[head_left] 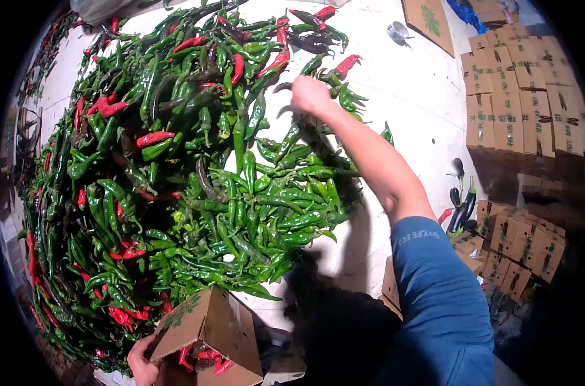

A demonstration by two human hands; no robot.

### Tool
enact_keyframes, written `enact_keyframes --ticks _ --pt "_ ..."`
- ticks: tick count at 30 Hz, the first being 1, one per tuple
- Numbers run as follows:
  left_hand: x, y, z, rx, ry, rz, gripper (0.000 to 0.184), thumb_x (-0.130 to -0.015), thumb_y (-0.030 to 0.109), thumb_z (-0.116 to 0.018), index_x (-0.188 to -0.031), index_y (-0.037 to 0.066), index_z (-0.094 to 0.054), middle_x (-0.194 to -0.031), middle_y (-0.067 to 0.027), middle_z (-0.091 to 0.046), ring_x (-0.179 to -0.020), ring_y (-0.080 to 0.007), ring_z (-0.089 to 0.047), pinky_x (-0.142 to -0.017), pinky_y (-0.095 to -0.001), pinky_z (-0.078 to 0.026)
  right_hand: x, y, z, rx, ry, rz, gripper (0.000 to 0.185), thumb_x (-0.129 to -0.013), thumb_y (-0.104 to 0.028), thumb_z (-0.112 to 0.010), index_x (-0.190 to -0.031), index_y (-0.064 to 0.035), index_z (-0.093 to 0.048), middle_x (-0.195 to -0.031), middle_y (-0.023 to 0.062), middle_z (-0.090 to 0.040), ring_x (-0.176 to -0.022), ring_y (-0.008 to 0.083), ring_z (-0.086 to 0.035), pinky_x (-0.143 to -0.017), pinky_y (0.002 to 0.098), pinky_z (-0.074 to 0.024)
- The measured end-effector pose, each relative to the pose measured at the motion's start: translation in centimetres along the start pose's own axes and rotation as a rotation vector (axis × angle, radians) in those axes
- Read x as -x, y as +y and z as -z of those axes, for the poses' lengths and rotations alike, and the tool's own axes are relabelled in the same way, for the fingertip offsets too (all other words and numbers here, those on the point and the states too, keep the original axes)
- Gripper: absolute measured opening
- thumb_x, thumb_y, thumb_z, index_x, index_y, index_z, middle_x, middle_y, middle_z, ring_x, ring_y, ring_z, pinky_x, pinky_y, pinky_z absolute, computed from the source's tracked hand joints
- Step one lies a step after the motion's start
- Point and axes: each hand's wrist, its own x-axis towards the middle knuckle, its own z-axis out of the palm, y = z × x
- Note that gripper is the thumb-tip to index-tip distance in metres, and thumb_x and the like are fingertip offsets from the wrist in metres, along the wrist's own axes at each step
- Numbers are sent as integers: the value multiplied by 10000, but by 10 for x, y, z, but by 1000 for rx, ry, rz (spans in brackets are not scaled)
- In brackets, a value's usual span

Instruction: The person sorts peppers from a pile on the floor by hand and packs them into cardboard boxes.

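Note:
A wide heap of green peppers (247, 193) with red ones mixed in covers the white surface (408, 96). My right hand (310, 95) reaches over the upper right part of the heap, its fingers closed around a dark pepper (283, 87) that sticks out to the left. A red pepper (348, 65) and some green ones lie just right of that hand. At the bottom, an open cardboard box (231, 325) holds several red peppers (205, 359). My left hand (142, 363) is on the box's left side, with its fingers wrapped at the flap's edge.
Stacked cardboard boxes (508, 96) stand at the right, with more boxes (524, 244) lower down. Dark eggplants (461, 209) lie near the surface's right edge. A metal cup (398, 31) and a flat cardboard piece (429, 24) are at the top right.

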Motion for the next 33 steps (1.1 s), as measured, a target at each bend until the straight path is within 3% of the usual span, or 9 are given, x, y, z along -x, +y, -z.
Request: enact_keyframes --ticks 6,11,16,18,22,24,26,30,33 --pt "-5 -8 0 70 23 112 435 -866 224 -689 -1266 56 -651 -1196 -173 -674 -1100 -326 -635 -959 -399 -489 -44 131 6 -312 151 -136 346 -732 -252 -717 -945 20 -709 -868 231 -712 -847 362 -713 -785 448 -560" --pt "-8 -3 4 31 44 112 449 -864 227 -686 -1274 49 -644 -1204 -174 -672 -1095 -329 -639 -951 -403 -493 7 63 -35 -64 -11 -192 297 -768 -187 -643 -984 13 -685 -1013 236 -708 -956 367 -704 -828 461 -568" --pt "0 -10 -4 25 16 79 435 -875 222 -665 -1271 44 -642 -1210 -183 -669 -1094 -335 -642 -947 -404 -495 67 82 -19 -444 -230 94 530 -728 -395 -753 -1031 37 -702 -981 207 -721 -943 308 -708 -898 388 -530" --pt "1 -10 -5 34 13 82 431 -882 222 -651 -1272 38 -640 -1215 -188 -667 -1095 -338 -643 -945 -403 -497 62 121 7 -866 -302 -111 460 -750 -405 -752 -952 9 -733 -919 115 -730 -837 184 -677 -802 303 -518" --pt "-3 -12 -5 74 24 87 428 -865 154 -659 -1271 22 -636 -1214 -186 -671 -1105 -323 -641 -957 -397 -493 6 184 69 -766 124 -359 394 -825 -348 -681 -940 26 -730 -847 124 -734 -677 163 -677 -589 285 -513" --pt "-1 -25 -9 120 24 117 435 -852 120 -669 -1273 15 -634 -1221 -184 -671 -1119 -312 -637 -963 -391 -490 -28 189 78 -217 261 -432 312 -835 -244 -616 -971 18 -716 -959 212 -728 -897 331 -712 -777 380 -546" --pt "-2 -19 -7 113 1 135 446 -842 68 -676 -1282 10 -630 -1239 -183 -665 -1138 -298 -627 -976 -376 -486 -56 178 60 -133 452 -379 314 -845 -226 -600 -1034 7 -694 -1047 235 -708 -1044 371 -674 -893 438 -526" --pt "-1 -15 -6 145 -27 156 449 -853 36 -647 -1299 1 -617 -1247 -186 -662 -1140 -290 -626 -990 -366 -476 -77 131 12 -206 289 -507 557 -878 -294 -629 -1268 84 -504 -1159 233 -649 -1124 382 -634 -963 472 -504" --pt "0 -21 -26 203 132 266 478 -716 199 -841 -1091 -48 -678 -975 -123 -684 -900 -238 -672 -823 -337 -515 -84 105 -29 -32 430 -634 497 -880 -337 -648 -1231 12 -606 -1196 218 -652 -1216 332 -582 -1004 467 -479"
